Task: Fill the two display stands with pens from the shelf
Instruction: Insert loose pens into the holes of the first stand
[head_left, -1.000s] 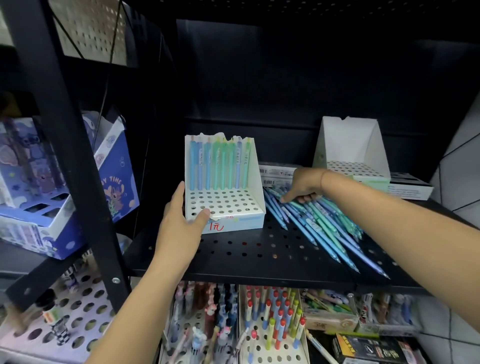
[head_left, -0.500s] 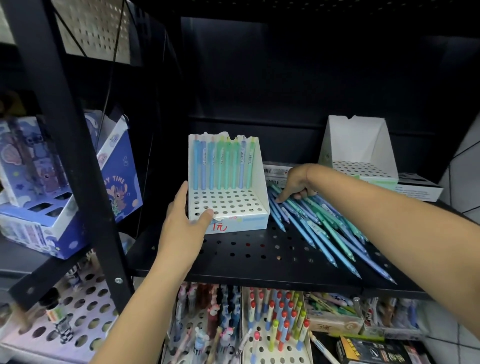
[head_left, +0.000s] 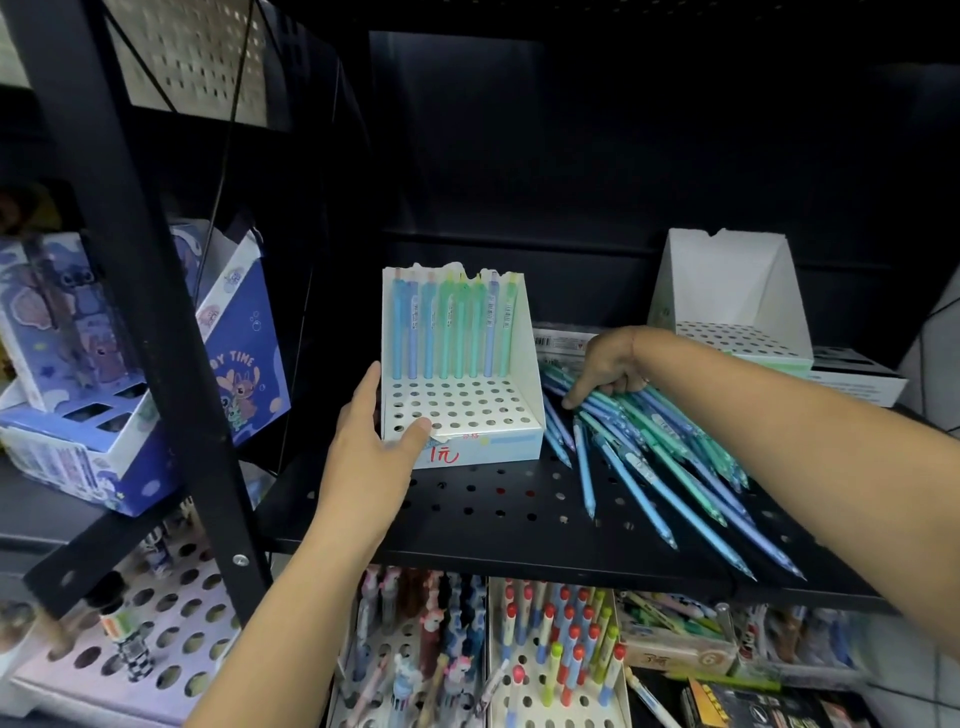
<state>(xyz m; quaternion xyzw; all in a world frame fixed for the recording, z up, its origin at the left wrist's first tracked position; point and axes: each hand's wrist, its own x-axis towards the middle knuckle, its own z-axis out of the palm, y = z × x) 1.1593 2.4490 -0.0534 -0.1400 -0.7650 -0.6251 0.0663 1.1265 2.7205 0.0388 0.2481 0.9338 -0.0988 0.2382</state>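
A white perforated display stand (head_left: 519, 447) stands on the black shelf, with one back row of blue and green pens (head_left: 452, 332) upright in it. My left hand (head_left: 371, 447) grips its front left corner, thumb on the perforated top. To its right lies a loose pile of blue, green and purple pens (head_left: 670, 457). My right hand (head_left: 605, 369) rests on the far end of that pile, fingers curled around several pens. A second white stand (head_left: 727, 296), with no pens in it, sits at the back right on flat boxes.
The black perforated shelf (head_left: 493, 509) has a front edge near me. A black upright post (head_left: 130, 260) stands at left, with blue cartoon boxes (head_left: 130, 374) behind it. Below are more pen stands (head_left: 556, 654) and a lilac perforated tray (head_left: 130, 649).
My right hand has slid a little nearer along the pile and closed its fingers over several pens. My left hand has stayed on the stand's corner.
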